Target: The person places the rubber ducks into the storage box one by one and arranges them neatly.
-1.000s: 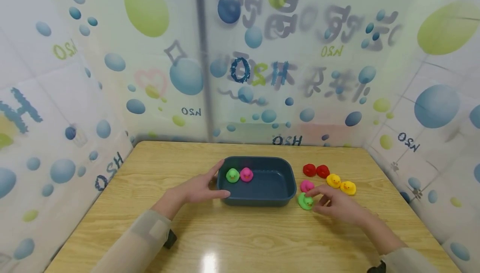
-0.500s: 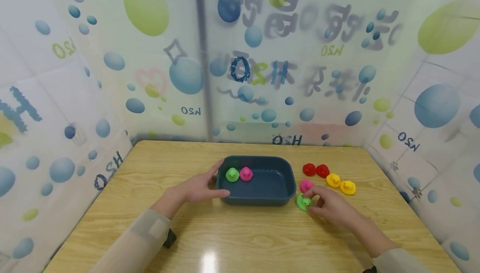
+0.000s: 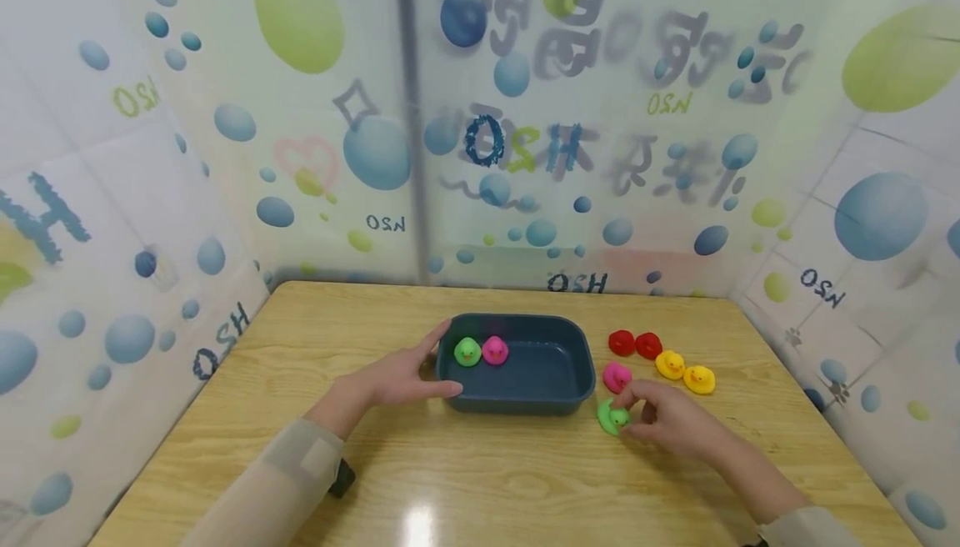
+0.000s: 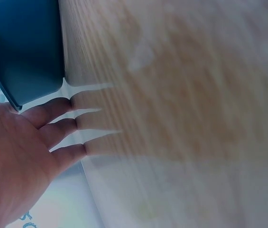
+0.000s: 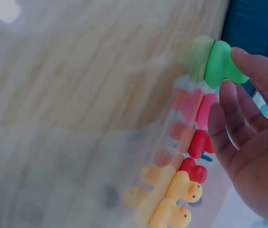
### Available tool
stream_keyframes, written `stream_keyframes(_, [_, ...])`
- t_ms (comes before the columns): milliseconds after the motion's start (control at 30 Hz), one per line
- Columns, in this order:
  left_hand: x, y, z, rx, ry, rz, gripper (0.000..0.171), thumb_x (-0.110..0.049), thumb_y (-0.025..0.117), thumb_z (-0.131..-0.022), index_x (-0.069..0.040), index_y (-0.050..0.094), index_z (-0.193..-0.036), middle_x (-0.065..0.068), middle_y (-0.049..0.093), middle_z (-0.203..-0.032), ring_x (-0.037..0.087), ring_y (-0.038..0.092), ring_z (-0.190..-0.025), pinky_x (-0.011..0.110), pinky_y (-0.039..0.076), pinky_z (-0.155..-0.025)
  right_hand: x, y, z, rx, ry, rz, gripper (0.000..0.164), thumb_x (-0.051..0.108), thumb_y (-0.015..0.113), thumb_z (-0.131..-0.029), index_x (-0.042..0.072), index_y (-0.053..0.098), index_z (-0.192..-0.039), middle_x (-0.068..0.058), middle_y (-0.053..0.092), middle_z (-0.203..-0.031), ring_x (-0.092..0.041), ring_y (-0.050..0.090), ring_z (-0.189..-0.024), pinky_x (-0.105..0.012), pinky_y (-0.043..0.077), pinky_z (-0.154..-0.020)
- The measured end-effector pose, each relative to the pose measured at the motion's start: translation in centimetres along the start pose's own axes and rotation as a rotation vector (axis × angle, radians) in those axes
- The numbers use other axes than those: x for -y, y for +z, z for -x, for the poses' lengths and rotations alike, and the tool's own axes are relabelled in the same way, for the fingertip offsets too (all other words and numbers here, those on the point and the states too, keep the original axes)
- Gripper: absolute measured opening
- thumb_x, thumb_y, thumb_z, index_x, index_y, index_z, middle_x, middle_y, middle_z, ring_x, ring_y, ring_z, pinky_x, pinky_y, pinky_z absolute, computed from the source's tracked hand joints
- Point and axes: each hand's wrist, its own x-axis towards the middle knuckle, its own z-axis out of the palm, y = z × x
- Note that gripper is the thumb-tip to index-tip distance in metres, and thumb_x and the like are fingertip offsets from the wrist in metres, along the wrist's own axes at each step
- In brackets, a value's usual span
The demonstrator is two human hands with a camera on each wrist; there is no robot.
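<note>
Wide-spread left grip (image 3: 397, 376) touches bin edge (image 3: 517, 402); right grip (image 3: 669, 419) pinches green duck (image 3: 609, 419), tabletop (image 3: 517, 472) stretching in front.

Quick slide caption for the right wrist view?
Right hand pinches a green duck near a pink duck, red ducks and yellow ducks.

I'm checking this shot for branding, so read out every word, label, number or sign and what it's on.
"H2O": mirrored, large, middle of the pale backdrop with blue and green ovals.
"H2O": mirrored, dark blue, backdrop's bottom and left.
"H": large, blue, backdrop's far left.
Small backdrop lettering: too small to confirm.
Grey backdrop characters: blurred, unreadable.
None visible on the dark blue rectangular tray or green, pink, red, yellow toy ducks.
</note>
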Motion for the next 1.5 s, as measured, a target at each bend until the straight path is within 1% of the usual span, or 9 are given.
stream_keyframes(200, [0.0, 0.0, 0.1, 0.003, 0.001, -0.001, 0.114, -0.082, 0.070, -0.091, -0.051, -0.001, -0.175, 0.018, 0.048, -0.171, 0.046, 0.048, -0.156, 0.066, 0.040, -0.127, 0.0, -0.1, 0.8, 0.046, -0.014, 0.008, 0.027, 0.026, 0.088, -0.095, 0.024, 0.071, -0.117, 0.004, 0.069, -0.105, -0.012, 0.058, -0.076, -0.022, 0.051, -0.064])
stream_keyframes(300, [-0.1, 0.0, 0.2, 0.008, 0.000, -0.003, 0.113, -0.082, 0.069, -0.091, -0.051, -0.001, -0.175, 0.018, 0.047, -0.172, 0.046, 0.047, -0.157, 0.066, 0.039, -0.127, 0.2, -0.2, 1.3, 0.025, -0.046, -0.024, 0.028, 0.028, 0.085, -0.098, 0.024, 0.072, -0.123, 0.004, 0.069, -0.105, -0.011, 0.058, -0.074, -0.023, 0.052, -0.062])
stream_keyframes(467, [-0.3, -0.1, 0.3, 0.008, -0.004, 0.005, 0.113, -0.081, 0.069, -0.092, -0.051, 0.000, -0.175, 0.018, 0.045, -0.173, 0.046, 0.046, -0.158, 0.067, 0.038, -0.128, 1.5, -0.5, 1.7, -0.122, -0.192, -0.061, 0.029, 0.023, 0.082, -0.100, 0.023, 0.072, -0.128, 0.006, 0.065, -0.092, -0.011, 0.058, -0.070, -0.024, 0.050, -0.059])
stream_keyframes(600, [-0.3, -0.2, 0.3, 0.007, 0.003, 0.012, 0.113, -0.081, 0.070, -0.091, -0.050, 0.000, -0.175, 0.018, 0.046, -0.172, 0.046, 0.046, -0.158, 0.067, 0.038, -0.128, 2.8, -0.7, 1.1, -0.235, -0.298, -0.067, 0.035, 0.015, 0.083, -0.099, 0.023, 0.072, -0.131, 0.008, 0.063, -0.088, -0.010, 0.058, -0.067, -0.026, 0.051, -0.058])
stream_keyframes(667, [-0.3, -0.2, 0.3, 0.009, 0.008, 0.015, 0.114, -0.081, 0.070, -0.091, -0.049, 0.000, -0.175, 0.019, 0.046, -0.172, 0.047, 0.046, -0.157, 0.067, 0.039, -0.127, 3.5, -0.8, 0.4, -0.262, -0.306, -0.069, 0.036, 0.014, 0.084, -0.099, 0.022, 0.072, -0.132, 0.007, 0.063, -0.088, -0.011, 0.058, -0.068, -0.026, 0.052, -0.058])
stream_keyframes(833, [-0.2, -0.3, 0.1, 0.008, 0.012, 0.013, 0.114, -0.080, 0.070, -0.092, -0.048, 0.000, -0.175, 0.019, 0.048, -0.171, 0.046, 0.048, -0.156, 0.067, 0.040, -0.127, 4.6, -0.9, -2.1, -0.281, -0.250, -0.080, 0.033, 0.019, 0.085, -0.098, 0.019, 0.073, -0.129, 0.001, 0.064, -0.092, -0.013, 0.060, -0.074, -0.026, 0.053, -0.061])
stream_keyframes(1000, [-0.3, -0.3, 0.1, 0.008, 0.013, 0.002, 0.114, -0.081, 0.069, -0.092, -0.047, 0.001, -0.176, 0.019, 0.049, -0.170, 0.047, 0.048, -0.156, 0.067, 0.039, -0.127, 5.3, -0.5, -5.5, -0.257, -0.213, -0.118, 0.033, 0.022, 0.083, -0.100, 0.017, 0.072, -0.130, -0.003, 0.069, -0.105, -0.017, 0.062, -0.080, -0.025, 0.055, -0.066])
stream_keyframes(1200, [-0.5, -0.4, 0.1, 0.010, 0.015, 0.000, 0.114, -0.081, 0.069, -0.092, -0.047, 0.001, -0.176, 0.019, 0.048, -0.171, 0.047, 0.047, -0.156, 0.067, 0.039, -0.128, 6.1, 0.7, -9.3, -0.219, -0.219, -0.128, 0.035, 0.022, 0.084, -0.099, 0.014, 0.072, -0.132, -0.007, 0.071, -0.115, -0.020, 0.061, -0.083, -0.025, 0.054, -0.069])
stream_keyframes(1500, [-0.3, -0.1, 0.0, 0.004, 0.002, 0.000, 0.112, -0.078, 0.071, -0.093, -0.048, 0.002, -0.176, 0.017, 0.048, -0.171, 0.046, 0.047, -0.157, 0.067, 0.039, -0.127, 6.7, 2.6, -12.8, -0.203, -0.185, -0.059, 0.033, 0.024, 0.083, -0.099, 0.016, 0.075, -0.130, -0.006, 0.074, -0.120, -0.019, 0.062, -0.088, -0.029, 0.056, -0.072])
